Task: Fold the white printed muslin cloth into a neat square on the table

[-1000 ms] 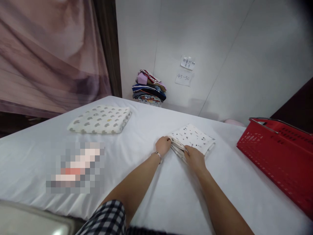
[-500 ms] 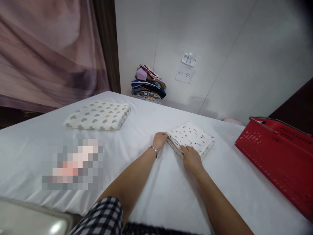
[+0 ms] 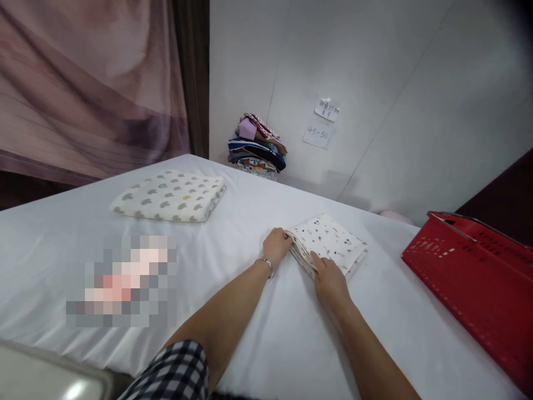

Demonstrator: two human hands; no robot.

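My left hand [image 3: 277, 245] pinches the left corner of a small-print folded cloth [image 3: 328, 240] on the white-covered table [image 3: 258, 222]; my right hand [image 3: 331, 282] lies on its near edge, whether gripping I can't tell. Farther left sits a grey-patterned folded cloth [image 3: 169, 197], rightward a red basket [image 3: 470, 278].

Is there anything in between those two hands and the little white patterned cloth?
Nothing visible. The left hand has hold of the small folded cloth at its left corner, and the right hand touches its near edge. The red basket stands apart, off to the right.
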